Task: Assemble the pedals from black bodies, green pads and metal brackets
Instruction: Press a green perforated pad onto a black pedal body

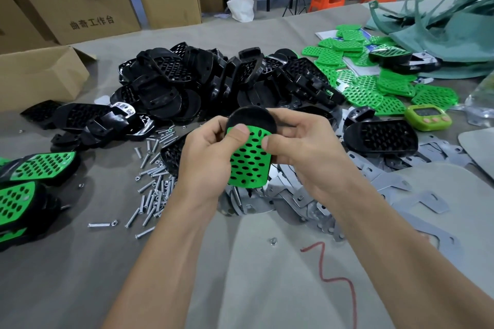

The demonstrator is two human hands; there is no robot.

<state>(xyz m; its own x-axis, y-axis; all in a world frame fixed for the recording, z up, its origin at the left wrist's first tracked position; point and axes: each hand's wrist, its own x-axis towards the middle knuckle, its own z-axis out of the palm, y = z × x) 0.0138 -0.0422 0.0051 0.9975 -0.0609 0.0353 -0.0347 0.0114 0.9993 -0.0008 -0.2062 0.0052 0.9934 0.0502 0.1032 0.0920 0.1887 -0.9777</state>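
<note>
The left hand and right hand hold a black body above the worktop, fingers curled round its edges, both thumbs pressing on the green pad lying on its face. Behind is a heap of black bodies, with loose green pads to its right. Screws and metal brackets lie beneath the hands. Finished pedals sit at the left edge, and a green timer at the right.

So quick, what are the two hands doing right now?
Left hand: grips the green pad and black body.
Right hand: grips the same pad, thumb on top.
</note>
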